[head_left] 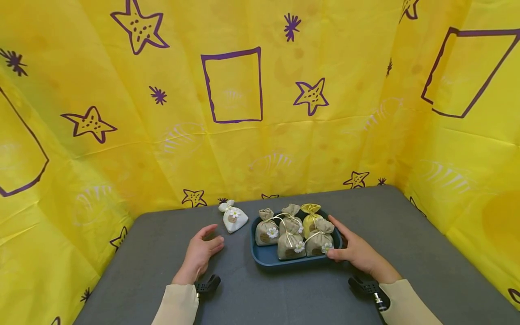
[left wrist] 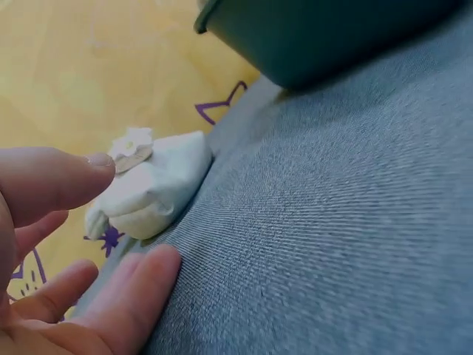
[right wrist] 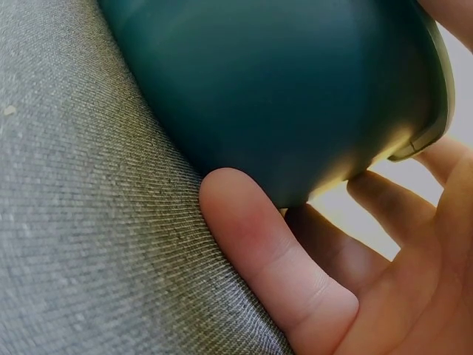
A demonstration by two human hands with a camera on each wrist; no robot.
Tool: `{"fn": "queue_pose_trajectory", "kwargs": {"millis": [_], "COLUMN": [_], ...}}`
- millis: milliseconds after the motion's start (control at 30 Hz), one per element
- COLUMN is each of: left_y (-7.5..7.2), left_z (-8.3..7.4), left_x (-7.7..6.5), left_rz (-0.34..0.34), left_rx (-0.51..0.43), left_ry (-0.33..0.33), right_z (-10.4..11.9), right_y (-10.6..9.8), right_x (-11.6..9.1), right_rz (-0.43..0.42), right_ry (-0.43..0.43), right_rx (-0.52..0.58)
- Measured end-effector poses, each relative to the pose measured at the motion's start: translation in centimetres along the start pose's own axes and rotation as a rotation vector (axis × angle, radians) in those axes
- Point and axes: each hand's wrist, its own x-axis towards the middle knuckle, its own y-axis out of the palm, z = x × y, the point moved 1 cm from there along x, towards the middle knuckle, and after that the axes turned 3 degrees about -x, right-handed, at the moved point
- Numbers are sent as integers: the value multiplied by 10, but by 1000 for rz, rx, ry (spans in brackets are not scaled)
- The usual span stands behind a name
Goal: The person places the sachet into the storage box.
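A blue tray (head_left: 266,259) holds several beige drawstring sachets (head_left: 266,235), each with a small white flower, and a yellow sachet (head_left: 310,220) at the back. My right hand (head_left: 359,253) grips the tray's right end, the thumb at the front corner and fingers along the far side. In the right wrist view, fingertips (right wrist: 240,203) rest against the tray's outer wall. Left of the tray, a white sachet (head_left: 237,221) with a flower lies on the table. Just short of it is my left hand (head_left: 203,253), fingers loosely spread and holding nothing.
The grey cloth-covered table (head_left: 284,298) runs back to a yellow curtain (head_left: 235,158) printed with purple stars and frames, which also encloses both sides. A black wrist mount (head_left: 208,284) is strapped to each wrist.
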Motion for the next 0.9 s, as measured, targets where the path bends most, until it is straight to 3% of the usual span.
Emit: {"fn": "queue_pose_trajectory", "kwargs": {"millis": [467,900], "left_y": [16,14], "left_z": [-5,-7], "left_x": [37,47], "left_rz": [36,119], "left_rx": [65,150], "left_ry": [-13,-23], "right_z": [-1,-1], "right_y": [-1,0], "right_x": [0,1], "right_rz": [-11,-14], "right_ry": [-15,-3], "right_rx": [-32,-26]}}
